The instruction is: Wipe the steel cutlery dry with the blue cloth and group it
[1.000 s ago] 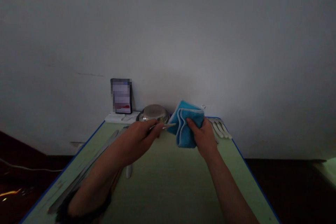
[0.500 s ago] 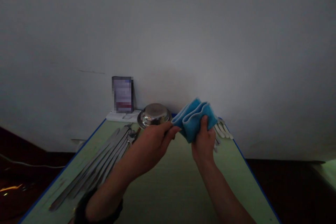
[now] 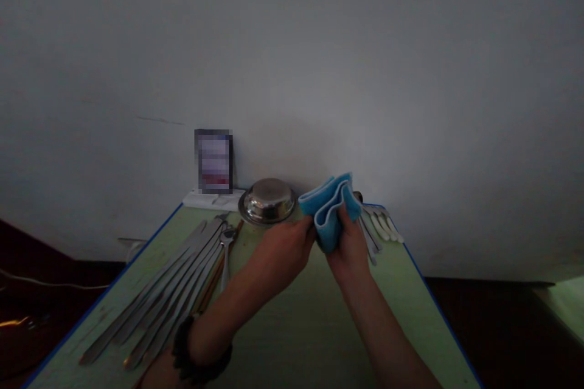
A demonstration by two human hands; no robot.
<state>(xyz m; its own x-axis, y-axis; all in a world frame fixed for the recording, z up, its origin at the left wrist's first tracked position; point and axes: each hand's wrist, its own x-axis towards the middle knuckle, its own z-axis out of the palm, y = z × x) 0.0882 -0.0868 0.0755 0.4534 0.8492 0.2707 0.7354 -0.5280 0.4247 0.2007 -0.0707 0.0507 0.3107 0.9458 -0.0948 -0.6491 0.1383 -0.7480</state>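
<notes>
A folded blue cloth [image 3: 331, 203] with pale edges is bunched above the middle of the green table [image 3: 292, 328]. My right hand [image 3: 349, 249] is closed around its lower right side, the thumb pressed against a fold. My left hand [image 3: 287, 249] is closed at the cloth's lower left edge. Whatever lies in the left fingers is hidden by the hand and the cloth. Behind the left hand an upside-down shiny metal bowl [image 3: 269, 200] rests near the wall.
Several long metal utensils [image 3: 173, 279] lie along the left side, with a spoon [image 3: 225, 249] and brown chopsticks [image 3: 212, 285] beside them. White-handled cutlery [image 3: 385, 225] lies at the right back. A blurred-out dark-framed screen [image 3: 214, 161] leans on the wall [image 3: 292, 61].
Both hands have shifted slightly, and the left fingers now sit lower and tighter against the cloth. The cloth has moved a little left and its folds have changed shape.
</notes>
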